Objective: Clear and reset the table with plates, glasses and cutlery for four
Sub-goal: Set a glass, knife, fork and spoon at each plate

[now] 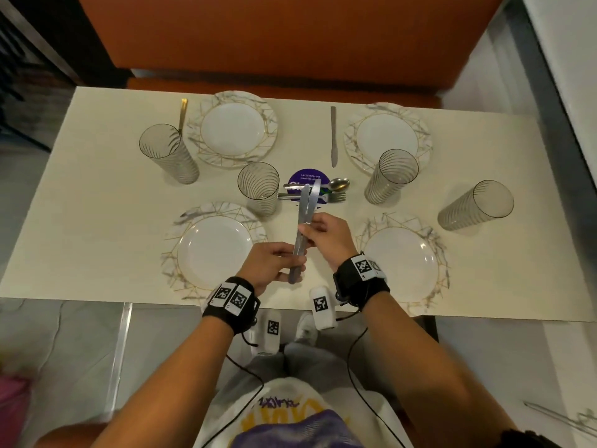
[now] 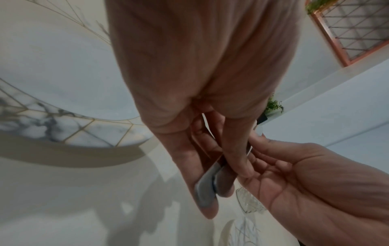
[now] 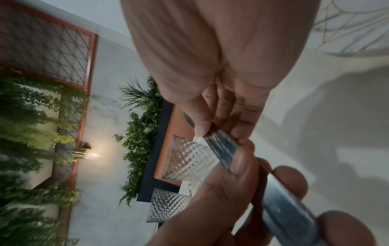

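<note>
Two silver table knives (image 1: 305, 218) stand crossed above the table's middle, blades pointing away from me. My left hand (image 1: 274, 265) grips their handles (image 2: 207, 183) low down. Higher up, my right hand (image 1: 323, 236) pinches them where blade meets handle (image 3: 223, 146). Several marbled gold-lined plates lie on the cream table (image 1: 97, 221): near left (image 1: 214, 250), near right (image 1: 402, 258), far left (image 1: 232, 129), far right (image 1: 387, 139). Ribbed glasses stand at far left (image 1: 168, 153), centre (image 1: 260, 189), right of centre (image 1: 392, 176) and far right (image 1: 476, 205).
A spoon (image 1: 339, 184) and a fork (image 1: 334, 197) lie on a purple round sticker (image 1: 307, 179) in the table's middle. One knife (image 1: 333, 135) lies between the far plates, and a gold-handled piece (image 1: 183, 113) lies behind the far-left glass. An orange bench (image 1: 290, 43) runs behind the table.
</note>
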`<state>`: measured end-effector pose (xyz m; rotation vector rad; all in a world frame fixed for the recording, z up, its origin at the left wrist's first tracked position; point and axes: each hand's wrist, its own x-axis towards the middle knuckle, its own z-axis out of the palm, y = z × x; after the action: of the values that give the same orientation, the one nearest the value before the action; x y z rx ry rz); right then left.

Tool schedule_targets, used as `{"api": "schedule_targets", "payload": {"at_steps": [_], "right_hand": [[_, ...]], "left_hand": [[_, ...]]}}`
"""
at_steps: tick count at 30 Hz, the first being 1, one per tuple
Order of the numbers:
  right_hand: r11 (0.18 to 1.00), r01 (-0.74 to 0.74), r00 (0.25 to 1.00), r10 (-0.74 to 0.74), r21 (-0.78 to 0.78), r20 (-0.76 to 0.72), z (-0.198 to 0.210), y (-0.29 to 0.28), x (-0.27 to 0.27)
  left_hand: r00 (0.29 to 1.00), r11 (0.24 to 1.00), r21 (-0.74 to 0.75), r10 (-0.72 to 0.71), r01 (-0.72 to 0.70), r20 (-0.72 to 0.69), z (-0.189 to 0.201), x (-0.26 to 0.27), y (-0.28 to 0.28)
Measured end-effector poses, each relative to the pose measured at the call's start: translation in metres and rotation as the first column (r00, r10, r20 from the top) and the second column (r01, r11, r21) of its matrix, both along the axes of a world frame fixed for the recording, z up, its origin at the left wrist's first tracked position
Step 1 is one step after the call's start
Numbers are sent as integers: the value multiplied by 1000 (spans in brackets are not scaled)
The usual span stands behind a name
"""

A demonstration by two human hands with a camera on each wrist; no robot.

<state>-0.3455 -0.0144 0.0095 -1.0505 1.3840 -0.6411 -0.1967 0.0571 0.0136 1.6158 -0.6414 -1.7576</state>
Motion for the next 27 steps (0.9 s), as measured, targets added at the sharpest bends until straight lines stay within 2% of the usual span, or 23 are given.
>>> {"api": "schedule_targets", "payload": {"at_steps": [7,9,13,19,23,25,27], "right_hand": [[963,236,962,-250,133,107,-16,2,-7],[951,262,958,-277,162,79,-28,3,-9],[981,129,989,-116,148,-94,-52,14,3],[987,-52,949,96,154,-300,-65,29,33],[970,-217,801,240,108,-548,-72,27,39],[968,-244,764,225,51,-605,-70,30,37],[937,-350,720,268,-1,-640,-72,33,33]], "left_hand": [[997,999,-4,36,-36,70,-5,18,8],[993,1000,-9,20,-19,113,-6,28,12],[984,999,-20,-27,31,177,-8,50,23],[984,1000,-9,-27,29,176,-13,72,40],[989,1000,-22,-11,15,151,-16,80,47],[991,1000,-26,-6,10,135,-17,84,49],[992,1000,-28,-11,14,125,-18,86,51]]}}
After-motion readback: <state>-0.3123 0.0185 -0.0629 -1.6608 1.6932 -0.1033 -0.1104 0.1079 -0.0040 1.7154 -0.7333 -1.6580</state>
